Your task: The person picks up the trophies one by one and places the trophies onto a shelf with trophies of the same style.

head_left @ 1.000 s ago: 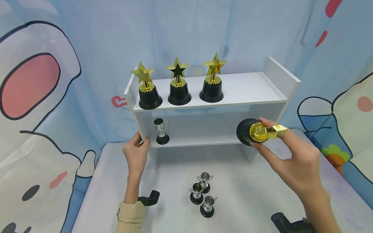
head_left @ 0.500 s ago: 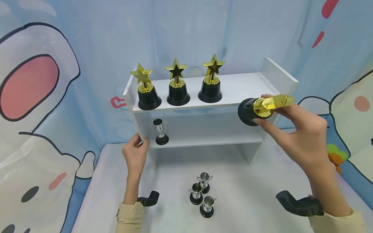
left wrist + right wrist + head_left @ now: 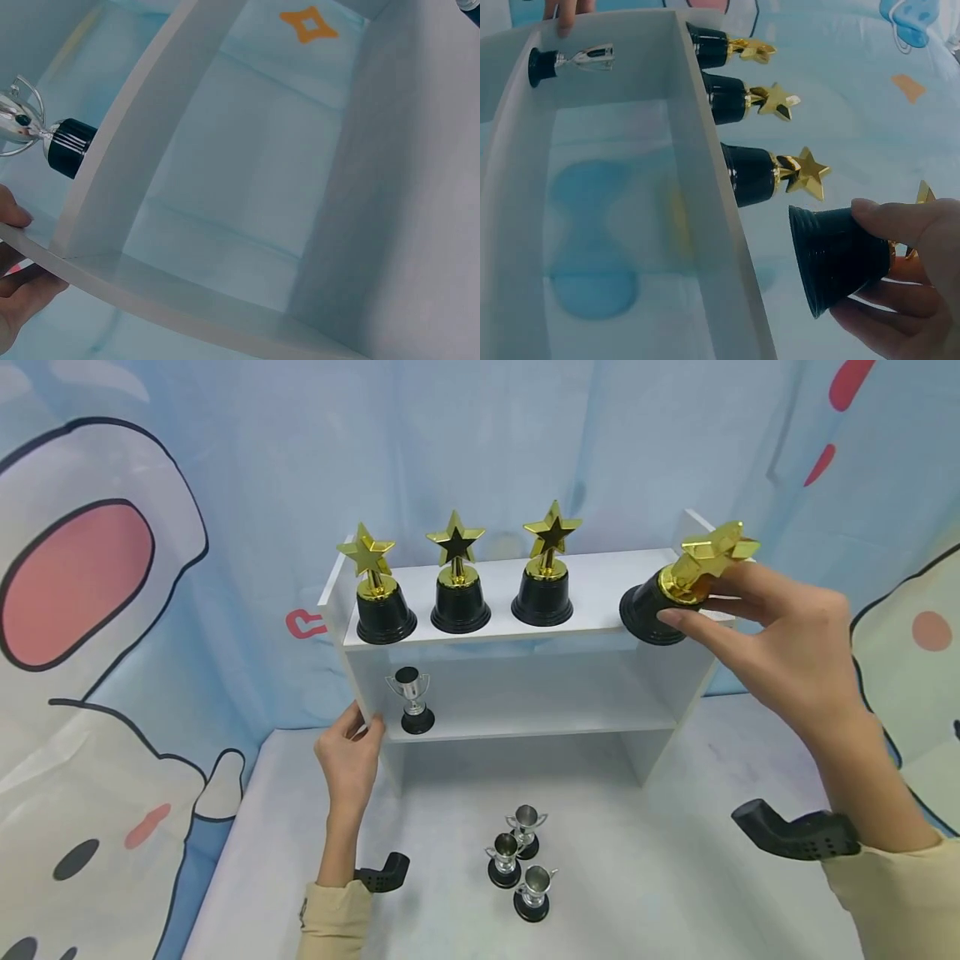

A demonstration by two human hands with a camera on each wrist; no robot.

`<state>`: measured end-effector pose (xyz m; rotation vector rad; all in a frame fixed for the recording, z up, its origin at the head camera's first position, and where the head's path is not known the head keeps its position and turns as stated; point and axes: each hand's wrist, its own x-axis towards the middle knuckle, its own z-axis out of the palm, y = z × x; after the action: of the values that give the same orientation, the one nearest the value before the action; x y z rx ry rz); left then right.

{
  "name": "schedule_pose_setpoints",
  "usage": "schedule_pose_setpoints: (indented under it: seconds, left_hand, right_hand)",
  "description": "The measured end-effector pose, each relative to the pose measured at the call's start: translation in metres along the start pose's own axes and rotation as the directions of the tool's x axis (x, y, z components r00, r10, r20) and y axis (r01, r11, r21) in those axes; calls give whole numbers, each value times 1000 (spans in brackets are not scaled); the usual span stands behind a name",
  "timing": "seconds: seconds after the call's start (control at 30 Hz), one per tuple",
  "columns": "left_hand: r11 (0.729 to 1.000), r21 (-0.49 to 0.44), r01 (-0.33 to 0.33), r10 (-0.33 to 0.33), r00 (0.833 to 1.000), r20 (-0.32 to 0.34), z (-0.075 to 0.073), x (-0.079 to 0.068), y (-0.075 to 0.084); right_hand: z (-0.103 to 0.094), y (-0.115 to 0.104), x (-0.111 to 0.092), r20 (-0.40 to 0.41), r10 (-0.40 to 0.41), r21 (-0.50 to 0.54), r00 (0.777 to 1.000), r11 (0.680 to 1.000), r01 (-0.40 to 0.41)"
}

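Observation:
My right hand (image 3: 783, 635) grips a gold star trophy (image 3: 651, 612) by its black base, tilted, close to the right end of the top shelf (image 3: 607, 585). In the right wrist view its base (image 3: 832, 259) stands apart from the shelf edge. Three more star trophies, the left (image 3: 385, 614), middle (image 3: 459, 602) and right (image 3: 543, 593), stand upright on that shelf. My left hand (image 3: 349, 756) pinches the left side panel of the white shelf unit, near the lower shelf. Beside it a small silver cup trophy (image 3: 412, 697) stands on the lower shelf.
Below the unit, three silver cup trophies stand grouped on the white table (image 3: 637, 868): a back one (image 3: 527, 831), a left one (image 3: 505, 860) and a front one (image 3: 532, 893). A raised right side panel (image 3: 692, 522) borders the top shelf. Behind hangs a blue printed curtain (image 3: 480, 443).
My right hand has risen with the star trophy from in front of the lower shelf to top-shelf height, and the trophy has turned more upright. The left hand has kept its place.

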<state>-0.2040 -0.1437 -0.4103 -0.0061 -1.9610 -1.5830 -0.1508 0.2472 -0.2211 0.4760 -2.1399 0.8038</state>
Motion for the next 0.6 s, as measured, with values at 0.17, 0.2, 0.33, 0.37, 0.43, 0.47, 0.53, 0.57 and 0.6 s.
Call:
schedule_pose_setpoints:
  seconds: [0.17, 0.2, 0.33, 0.37, 0.43, 0.47, 0.53, 0.57, 0.6]
  left_hand:
    - [1000, 9, 1, -1, 1000, -2, 1, 0, -1]
    - [1000, 7, 1, -1, 1000, -2, 1, 0, -1]
    - [1000, 6, 6, -6, 1000, 0, 2, 0, -1]
    - [1000, 2, 5, -5, 1000, 1, 2, 1, -1]
    - [1000, -5, 3, -3, 1000, 3, 2, 1, -2]
    - [1000, -6, 2, -2, 1000, 3, 1, 1, -2]
    - [1000, -11, -1, 1, 1000, 1, 1, 1, -2]
    - [1000, -16, -2, 2, 1000, 0, 1, 0, -3]
    - [1000, -16, -2, 2, 1000, -1, 1, 0, -3]
  right_hand:
    - [-1, 3, 15, 58, 114, -40, 992, 993, -111]
    - [-1, 5, 18, 75, 147, -57, 986, 988, -142]
    - [0, 11, 29, 153, 275, -136, 949, 957, -255]
    - [1, 12, 31, 174, 294, -159, 940, 950, -268]
    - [3, 14, 37, 210, 319, -187, 924, 941, -282]
    - [5, 15, 40, 228, 325, -198, 918, 938, -283]
    - [7, 17, 45, 263, 337, -220, 904, 933, -284]
    - [9, 17, 47, 278, 340, -229, 899, 932, -282]
    - [10, 18, 49, 292, 344, -232, 893, 931, -283]
